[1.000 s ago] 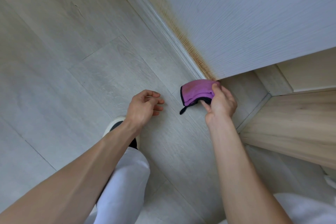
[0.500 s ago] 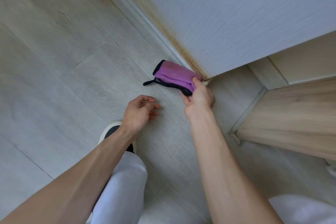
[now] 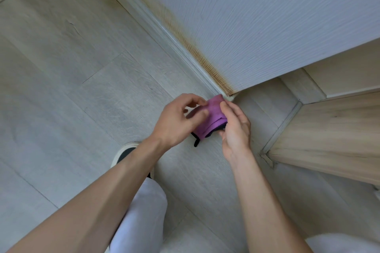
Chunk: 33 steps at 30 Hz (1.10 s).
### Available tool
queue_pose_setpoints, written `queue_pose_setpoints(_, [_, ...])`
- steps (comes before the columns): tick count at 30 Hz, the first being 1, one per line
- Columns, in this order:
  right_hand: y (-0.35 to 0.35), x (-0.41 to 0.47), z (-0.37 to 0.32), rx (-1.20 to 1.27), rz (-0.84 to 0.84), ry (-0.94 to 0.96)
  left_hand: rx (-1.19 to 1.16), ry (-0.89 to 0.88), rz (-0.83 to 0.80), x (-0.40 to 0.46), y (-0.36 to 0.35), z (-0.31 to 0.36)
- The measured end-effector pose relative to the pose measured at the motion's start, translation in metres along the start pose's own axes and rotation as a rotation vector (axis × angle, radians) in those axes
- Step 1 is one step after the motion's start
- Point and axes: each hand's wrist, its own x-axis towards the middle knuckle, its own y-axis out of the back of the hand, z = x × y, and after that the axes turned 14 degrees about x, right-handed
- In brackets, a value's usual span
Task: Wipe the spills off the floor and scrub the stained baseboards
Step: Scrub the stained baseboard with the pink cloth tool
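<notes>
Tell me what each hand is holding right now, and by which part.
Both hold the folded purple cloth. The left hand pinches its left edge; the right hand grips its right side, thumb on top.

The purple cloth, soft and matt with a dark stitched edge, contrasts with the pale wood-grain floor of low sheen, the smooth white moulded baseboard smeared brown, the ribbed matt white wall panel and a light wood panel.
</notes>
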Motion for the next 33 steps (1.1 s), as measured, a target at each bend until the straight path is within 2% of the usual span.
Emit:
queue_pose_setpoints(3, [0.001, -0.004, -0.007, 0.07, -0.066, -0.026, 0.109, -0.149, -0.068, -0.004, -0.007, -0.004])
queue_pose_setpoints(6, [0.004, -0.009, -0.014, 0.109, -0.153, -0.022, 0.073, -0.13, -0.07, -0.007, -0.01, -0.003])
queue_pose_setpoints(11, [0.011, -0.019, -0.016, 0.011, -0.314, 0.022, 0.019, -0.095, -0.131, -0.001, -0.009, -0.001])
queue_pose_setpoints(16, [0.025, -0.022, -0.013, -0.023, -0.278, 0.075, -0.103, -0.068, -0.299, 0.007, -0.006, -0.003])
queue_pose_setpoints(20, [0.032, -0.017, -0.015, -0.048, -0.266, 0.09, -0.093, -0.073, -0.314, 0.011, -0.01, -0.003])
queue_pose_setpoints(23, [0.034, -0.013, -0.016, -0.165, -0.243, 0.128, -0.055, -0.023, -0.302, 0.013, -0.013, -0.002])
queue_pose_setpoints(27, [0.035, -0.011, -0.015, -0.323, -0.201, 0.156, 0.033, -0.04, -0.237, 0.016, -0.014, -0.005])
queue_pose_setpoints(30, [0.041, -0.005, -0.011, -0.525, -0.177, 0.265, 0.099, -0.081, -0.272, 0.025, -0.011, -0.007])
queue_pose_setpoints(33, [0.039, 0.004, -0.004, -0.553, -0.156, 0.346, 0.148, -0.129, -0.281, 0.035, -0.013, 0.0])
